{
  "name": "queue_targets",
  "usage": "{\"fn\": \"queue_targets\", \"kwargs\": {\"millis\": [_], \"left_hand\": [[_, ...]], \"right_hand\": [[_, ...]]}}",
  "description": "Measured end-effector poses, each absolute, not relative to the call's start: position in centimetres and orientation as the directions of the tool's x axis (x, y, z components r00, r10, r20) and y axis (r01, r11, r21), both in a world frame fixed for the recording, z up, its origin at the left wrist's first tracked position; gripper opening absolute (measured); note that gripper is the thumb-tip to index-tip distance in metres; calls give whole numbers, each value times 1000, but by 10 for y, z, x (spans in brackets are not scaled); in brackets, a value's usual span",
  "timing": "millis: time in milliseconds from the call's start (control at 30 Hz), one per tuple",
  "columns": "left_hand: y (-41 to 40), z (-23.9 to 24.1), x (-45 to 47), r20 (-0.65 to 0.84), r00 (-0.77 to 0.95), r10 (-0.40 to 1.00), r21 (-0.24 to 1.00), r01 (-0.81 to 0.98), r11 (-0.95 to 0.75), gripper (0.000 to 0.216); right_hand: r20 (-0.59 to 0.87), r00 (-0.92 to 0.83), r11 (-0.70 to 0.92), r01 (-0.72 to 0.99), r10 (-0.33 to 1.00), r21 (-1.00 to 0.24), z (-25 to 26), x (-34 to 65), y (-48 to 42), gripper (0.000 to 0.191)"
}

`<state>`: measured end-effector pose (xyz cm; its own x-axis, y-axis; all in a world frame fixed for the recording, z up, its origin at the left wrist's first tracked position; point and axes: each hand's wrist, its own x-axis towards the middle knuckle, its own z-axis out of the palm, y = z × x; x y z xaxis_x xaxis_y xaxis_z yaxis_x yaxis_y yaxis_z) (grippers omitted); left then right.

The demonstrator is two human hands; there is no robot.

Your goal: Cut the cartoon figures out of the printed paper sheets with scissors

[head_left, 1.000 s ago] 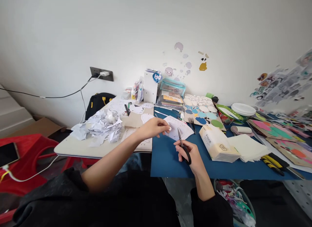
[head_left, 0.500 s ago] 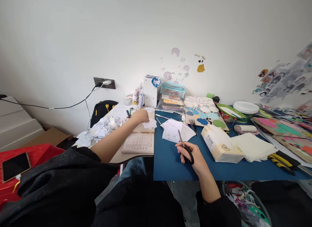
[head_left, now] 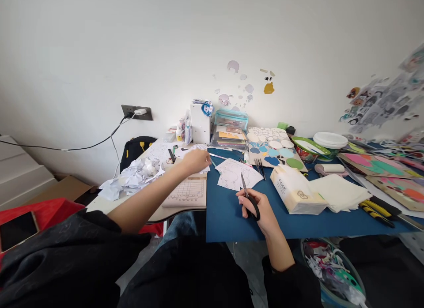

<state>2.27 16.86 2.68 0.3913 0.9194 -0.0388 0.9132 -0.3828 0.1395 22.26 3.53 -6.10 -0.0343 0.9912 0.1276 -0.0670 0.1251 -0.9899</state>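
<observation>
My right hand (head_left: 255, 206) holds a pair of black-handled scissors (head_left: 244, 184) above the blue mat (head_left: 228, 224), blades pointing away from me. Just beyond the tips lie white paper sheets with line drawings (head_left: 228, 173). My left hand (head_left: 198, 159) reaches across the pale left table, close to the mat's edge, back of the hand up and fingers curled. What its fingertips hold, if anything, is hidden. White paper pieces (head_left: 204, 169) show partly under it. Nearer me lies a booklet with a printed grid (head_left: 185, 192).
Crumpled paper scraps (head_left: 134, 178) are heaped at the left. A tissue pack (head_left: 294, 193), tweezers (head_left: 260, 167) and yellow-black pliers (head_left: 376, 213) lie on the mat. A white file box (head_left: 200, 125) stands by the wall. Below the edge is a bin (head_left: 334, 268) of scraps.
My left hand has moved a little to the right, towards the mat, covering more of the white paper pieces. My right hand keeps the scissors nearly in place. The view has shifted slightly.
</observation>
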Motion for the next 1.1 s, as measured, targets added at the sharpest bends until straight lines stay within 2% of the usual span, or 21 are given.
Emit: {"fn": "queue_targets", "kwargs": {"millis": [67,133,267,367,467,600,700,867,1000,1100], "left_hand": [[156,20,37,-57,549,834,191,826,-530,28],[150,11,51,-75,635,769,216,763,-609,42],[162,-1,70,-108,633,767,206,769,-605,87],[182,-2,76,-146,615,775,208,785,-584,98],[199,0,83,-185,606,774,229,792,-565,87],[208,3,90,-197,583,788,284,803,-523,45],[202,12,88,-173,624,762,387,754,-530,27],[174,39,65,7,651,759,606,601,-521,25],[141,54,42,185,547,817,752,456,-475,31],[117,54,31,253,436,863,842,340,-419,35]], "right_hand": [[144,-24,142,-75,989,-987,-60,223,34,23],[154,-16,152,-81,988,-985,-59,223,32,22],[168,-14,166,-87,986,-982,-58,224,32,23],[173,-13,171,-91,985,-981,-59,224,33,25],[174,-3,173,-95,985,-980,-61,224,35,26],[172,20,173,-105,985,-979,-64,223,36,27],[180,49,185,-116,982,-976,-65,221,35,28],[225,174,252,-148,959,-956,-66,221,29,25],[265,302,324,-165,916,-932,-65,214,16,24],[277,300,351,-229,913,-908,-59,197,6,22]]}}
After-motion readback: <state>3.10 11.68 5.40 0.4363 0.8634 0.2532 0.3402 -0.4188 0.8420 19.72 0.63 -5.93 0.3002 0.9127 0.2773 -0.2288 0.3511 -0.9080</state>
